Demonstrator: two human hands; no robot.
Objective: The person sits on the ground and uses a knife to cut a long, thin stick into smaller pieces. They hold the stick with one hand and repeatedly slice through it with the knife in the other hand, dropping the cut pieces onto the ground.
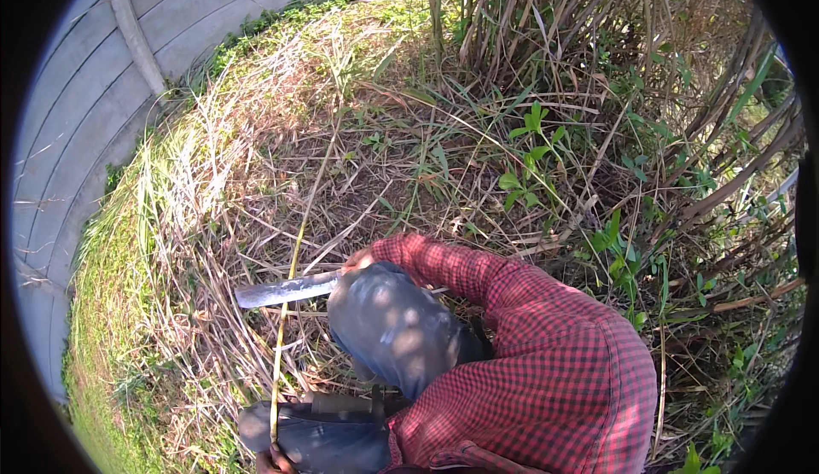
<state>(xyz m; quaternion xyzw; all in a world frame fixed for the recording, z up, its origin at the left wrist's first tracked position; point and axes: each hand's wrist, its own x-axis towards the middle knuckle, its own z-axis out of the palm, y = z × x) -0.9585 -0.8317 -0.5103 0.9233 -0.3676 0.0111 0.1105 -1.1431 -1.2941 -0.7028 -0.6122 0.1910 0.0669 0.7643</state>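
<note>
Low in the frame's centre-left, the left hand point(275, 459) closes around a thin yellow-green cane stalk point(287, 320), apparently holding it taut. The right hand point(358, 260), mostly hidden behind a grey-trousered knee point(392, 325), grips a long flat steel machete blade point(286, 290) laid crosswise against the stalk, seemingly for cutting.

A red-and-black checked long-sleeved shirt point(546, 363) over what seem to be grey-blue trousers point(392, 325).

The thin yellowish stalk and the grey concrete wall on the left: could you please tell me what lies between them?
In the head view, only ground cover lies between the stalk and the concrete wall: matted dry grass, then a strip of green grass along the wall's foot.
</note>
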